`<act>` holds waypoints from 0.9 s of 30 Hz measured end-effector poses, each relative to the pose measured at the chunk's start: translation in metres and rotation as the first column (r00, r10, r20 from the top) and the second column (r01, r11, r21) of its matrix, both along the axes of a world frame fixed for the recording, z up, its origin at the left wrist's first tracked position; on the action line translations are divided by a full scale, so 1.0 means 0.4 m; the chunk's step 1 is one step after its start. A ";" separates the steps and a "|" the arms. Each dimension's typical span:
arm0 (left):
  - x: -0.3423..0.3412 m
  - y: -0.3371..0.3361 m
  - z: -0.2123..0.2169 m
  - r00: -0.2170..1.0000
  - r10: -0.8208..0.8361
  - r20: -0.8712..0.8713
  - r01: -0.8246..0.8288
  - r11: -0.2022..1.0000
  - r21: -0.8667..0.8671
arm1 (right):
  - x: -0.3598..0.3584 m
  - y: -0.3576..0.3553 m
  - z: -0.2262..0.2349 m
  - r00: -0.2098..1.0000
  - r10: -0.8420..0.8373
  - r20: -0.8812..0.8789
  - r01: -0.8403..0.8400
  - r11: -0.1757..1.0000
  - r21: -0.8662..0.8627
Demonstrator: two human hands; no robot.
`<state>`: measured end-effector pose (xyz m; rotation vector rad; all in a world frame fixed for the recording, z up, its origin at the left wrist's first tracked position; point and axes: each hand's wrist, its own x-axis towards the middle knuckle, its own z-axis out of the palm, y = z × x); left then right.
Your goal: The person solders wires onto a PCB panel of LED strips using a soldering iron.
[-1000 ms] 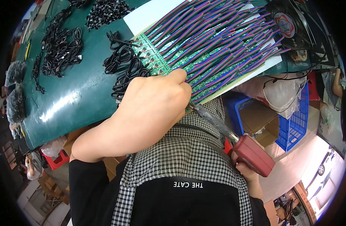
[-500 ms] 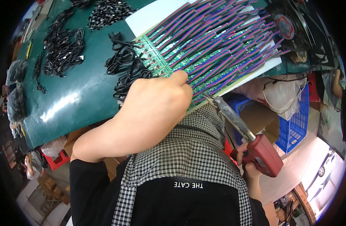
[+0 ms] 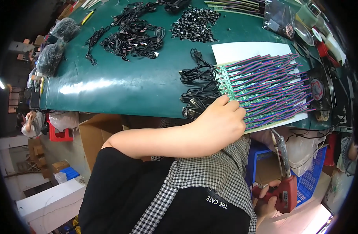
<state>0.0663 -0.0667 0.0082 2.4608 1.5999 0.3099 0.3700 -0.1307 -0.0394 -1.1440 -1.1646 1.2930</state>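
My left hand (image 3: 222, 124) is closed over the near left corner of a panel of green circuit boards (image 3: 228, 86); its fingertips and anything in them are hidden. Rows of red, blue and black wires (image 3: 266, 84) run rightward across the panel, which lies on a white sheet (image 3: 251, 48). Coiled black cables (image 3: 200, 75) sit along the panel's left side, just beyond my left fingers. Low at the right, my right hand (image 3: 267, 202) grips the handle of a red soldering gun (image 3: 288, 195). Its tip points up, apart from the panel's near edge.
Farther back on the green table (image 3: 120, 89) lie more black cables (image 3: 134, 39) and a heap of small black parts (image 3: 196, 24). A dark box with a round label (image 3: 316, 89) stands right of the wires. Below the table edge are a blue crate (image 3: 313, 171) and a cardboard box (image 3: 97, 130).
The view has swung, so the table appears farther right. The soldering gun's tip has come away from the wires and down past the near edge. My left hand stays at the panel, closed.
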 end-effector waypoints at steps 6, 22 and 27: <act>-0.192 -0.010 -0.027 0.689 0.367 0.625 -0.515 0.855 0.065 | -0.008 -0.026 -0.009 0.981 -0.193 0.017 0.192 0.981 0.021; -0.493 -0.050 -0.153 0.209 0.458 0.864 -0.872 0.488 -0.048 | -0.011 0.041 -0.018 0.995 -0.019 -0.100 0.021 1.000 0.014; -0.494 -0.001 -0.137 0.081 0.522 0.849 -0.793 0.550 -0.263 | -0.047 0.085 -0.003 0.991 -0.112 -0.078 0.112 0.994 0.003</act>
